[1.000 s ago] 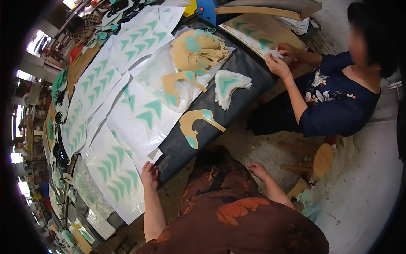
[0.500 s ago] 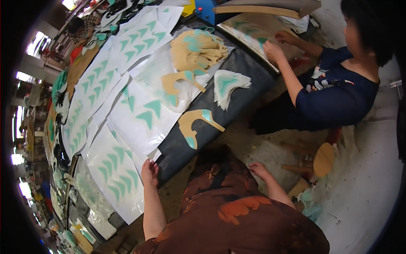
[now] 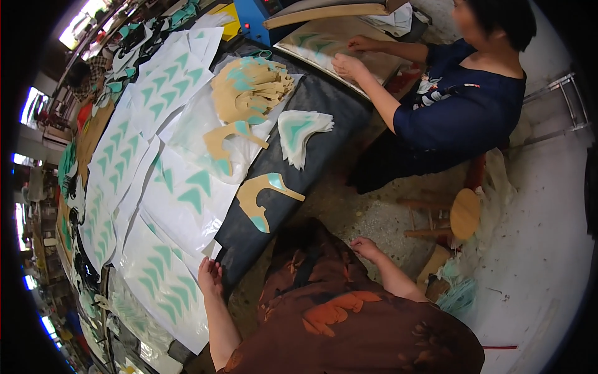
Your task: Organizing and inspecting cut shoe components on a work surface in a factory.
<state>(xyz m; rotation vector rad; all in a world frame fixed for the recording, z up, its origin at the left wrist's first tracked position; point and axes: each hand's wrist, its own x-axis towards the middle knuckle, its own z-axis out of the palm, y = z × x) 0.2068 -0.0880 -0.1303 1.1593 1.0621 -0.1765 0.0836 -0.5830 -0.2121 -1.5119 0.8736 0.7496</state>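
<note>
My left hand (image 3: 210, 276) is at the near edge of the table, fingers loosely bent and apart, beside the corner of a white sheet; nothing shows in it. My right hand (image 3: 365, 248) hangs in the air beside my brown clothing, loosely curled with a gap at the thumb, and seems to hold nothing. On the table's dark edge lies a tan cut piece (image 3: 254, 198) with green ends. A similar tan piece (image 3: 216, 144) rests on clear plastic, below a fanned pile of tan pieces (image 3: 240, 93). A stack of white pieces (image 3: 305, 132) with a green mark lies nearby.
White sheets with green chevron shapes (image 3: 163, 274) cover the table's left. A co-worker (image 3: 458, 118) stands at the far right, hands over a board (image 3: 339, 47) beside a blue machine (image 3: 249, 22). A wooden stool (image 3: 465, 214) and scraps (image 3: 458, 293) are on the floor at right.
The whole view has shifted, moving the table and the co-worker leftward in it. The co-worker's hands are now closer together over the board. My hands remain low, with nothing visibly picked up.
</note>
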